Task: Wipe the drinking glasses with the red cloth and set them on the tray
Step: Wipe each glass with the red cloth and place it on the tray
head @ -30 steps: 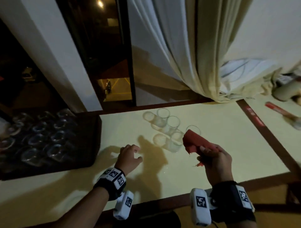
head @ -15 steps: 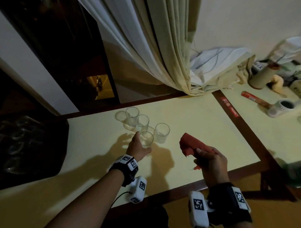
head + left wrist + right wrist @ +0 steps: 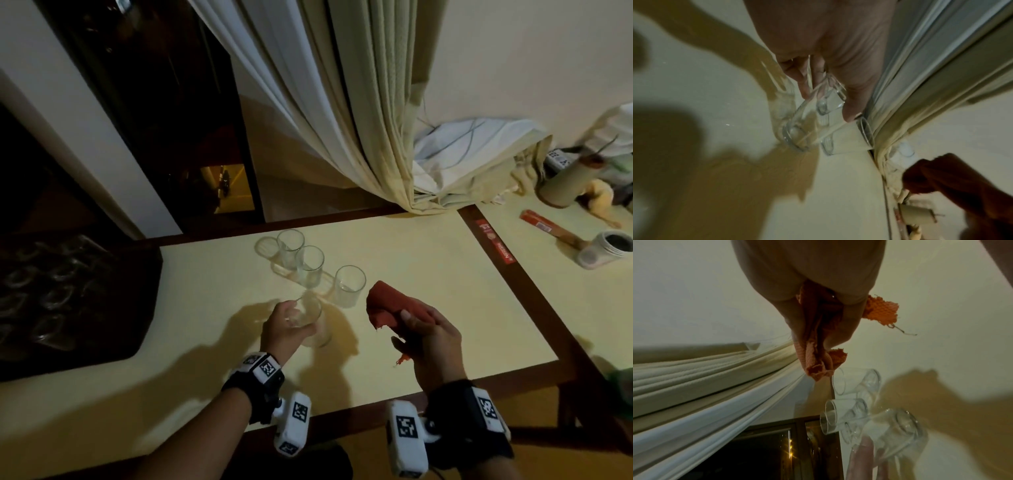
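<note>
left hand [image 3: 286, 327] grips nearest glass [image 3: 310, 317], frame centre. right hand [image 3: 430, 339] clutches red cloth [image 3: 387, 301], just right. tray [image 3: 102, 308] far left.

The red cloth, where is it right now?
In the head view, the red cloth is bunched in the right hand, above the table's near edge, just right of the nearest standing glass.
</note>
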The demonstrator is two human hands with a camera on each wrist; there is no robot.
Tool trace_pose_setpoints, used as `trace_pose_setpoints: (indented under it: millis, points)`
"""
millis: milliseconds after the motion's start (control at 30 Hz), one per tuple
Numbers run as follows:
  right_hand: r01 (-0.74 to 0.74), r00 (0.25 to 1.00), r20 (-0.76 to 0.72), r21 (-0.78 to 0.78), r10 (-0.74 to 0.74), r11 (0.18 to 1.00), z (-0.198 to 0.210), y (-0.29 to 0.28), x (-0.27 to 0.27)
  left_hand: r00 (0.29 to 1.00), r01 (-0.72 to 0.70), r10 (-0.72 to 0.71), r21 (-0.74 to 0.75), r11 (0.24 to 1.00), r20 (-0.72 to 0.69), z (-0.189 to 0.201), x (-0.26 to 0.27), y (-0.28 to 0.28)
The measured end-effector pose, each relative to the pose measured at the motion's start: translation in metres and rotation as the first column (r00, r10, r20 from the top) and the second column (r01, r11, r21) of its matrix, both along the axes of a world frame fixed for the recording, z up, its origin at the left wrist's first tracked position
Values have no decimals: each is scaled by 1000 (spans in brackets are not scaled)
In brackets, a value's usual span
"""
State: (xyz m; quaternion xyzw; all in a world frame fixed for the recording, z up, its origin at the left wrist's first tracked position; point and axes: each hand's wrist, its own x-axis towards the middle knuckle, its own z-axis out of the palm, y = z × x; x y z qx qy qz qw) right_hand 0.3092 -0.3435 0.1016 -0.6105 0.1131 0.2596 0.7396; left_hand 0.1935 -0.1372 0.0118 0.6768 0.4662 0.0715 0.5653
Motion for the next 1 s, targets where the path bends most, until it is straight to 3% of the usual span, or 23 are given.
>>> trace_pose_setpoints:
  millis: [200,400,533,700,1000]
  points:
    - [-124,991,61,82,119,989,10,51,-26,926,-159,261,-345,925,274,34,-36,-7]
    - [-341,936,128,87,329,936,18,94,-76,846,-190,402,-507,841,350,60,-74,-1]
    - [-515,849,176,65,498,855,24,116,-105,835,-226,438,-518,825,334,68,-101,19]
    - [-599,793,158,29,588,800,23,143,-128,801,-211,493,-609,764,340,84,-129,45]
    - [-632,743,-73,252,665,733,18,179,-160,839,-106,339,-483,869,426,110,-170,76]
